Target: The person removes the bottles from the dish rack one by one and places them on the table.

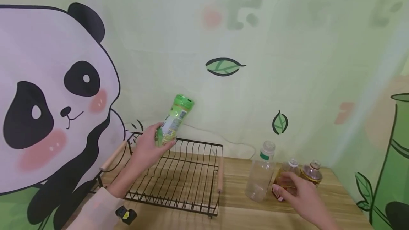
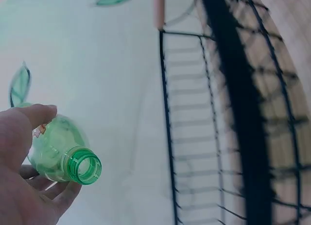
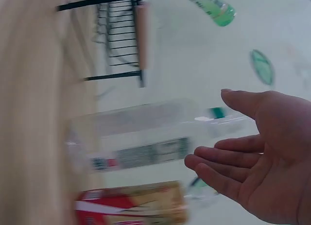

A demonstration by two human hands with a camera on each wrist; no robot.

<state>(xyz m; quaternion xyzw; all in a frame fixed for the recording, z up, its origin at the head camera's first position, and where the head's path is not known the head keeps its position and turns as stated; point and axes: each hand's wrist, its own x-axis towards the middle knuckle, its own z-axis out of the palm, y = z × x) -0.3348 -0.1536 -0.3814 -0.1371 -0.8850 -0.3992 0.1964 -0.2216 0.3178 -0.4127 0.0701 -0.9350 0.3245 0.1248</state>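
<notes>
My left hand [image 1: 151,143] grips a green plastic bottle [image 1: 174,120] above the back left of a black wire rack [image 1: 179,201]. The bottle is tilted, its green base uppermost. In the left wrist view its capless green neck [image 2: 85,166] points toward the rack, with thumb and fingers round the body. My right hand [image 1: 301,196] holds nothing; its fingers are loosely bent in front of the bottles on the right. Nearest to it are a red-and-amber labelled bottle [image 1: 277,192], partly hidden behind the hand, and a tall clear bottle [image 1: 258,180] with a green neck band.
Another bottle with a dark band [image 1: 312,174] stands at the far right. The rack has pale wooden handles [image 1: 220,175] at its sides and rests on a wood-grain table [image 1: 236,215]. Behind hangs a pale green cloth [image 1: 179,45] with a panda print. A thin cable [image 1: 220,136] runs along it.
</notes>
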